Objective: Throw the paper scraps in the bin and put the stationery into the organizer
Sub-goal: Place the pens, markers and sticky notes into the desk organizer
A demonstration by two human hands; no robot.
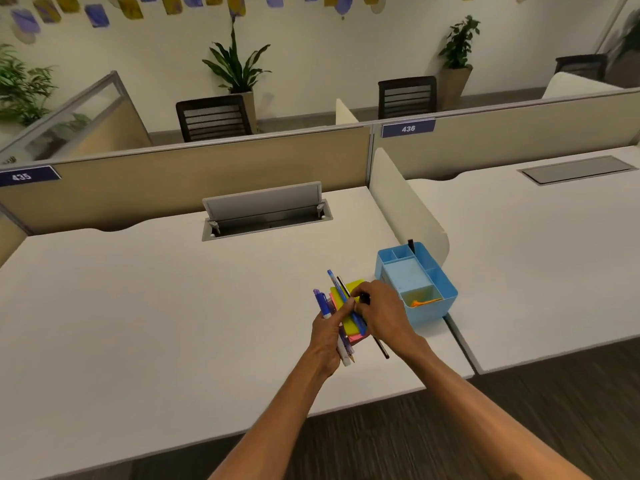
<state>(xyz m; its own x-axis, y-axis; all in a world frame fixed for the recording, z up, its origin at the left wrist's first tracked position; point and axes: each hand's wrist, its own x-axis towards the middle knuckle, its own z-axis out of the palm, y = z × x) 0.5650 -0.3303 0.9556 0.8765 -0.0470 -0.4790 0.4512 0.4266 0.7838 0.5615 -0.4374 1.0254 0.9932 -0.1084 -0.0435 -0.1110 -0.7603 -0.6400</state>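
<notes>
Pens [325, 303] and sticky notes [356, 285] are clutched in left hand [327, 336], one pen pinched by right hand [382, 313]. They could be spilled from the overfull grip before organizer [431, 315] at 2 o'clock.

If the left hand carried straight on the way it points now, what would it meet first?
The right hand, pinching at the pens and sticky notes that the left hand grips; beyond it, likely the blue organizer, though depth is unclear.

On the desk [138, 306], the organizer [415, 282] sits right of the pens [341, 303], before the divider [405, 202].
</notes>
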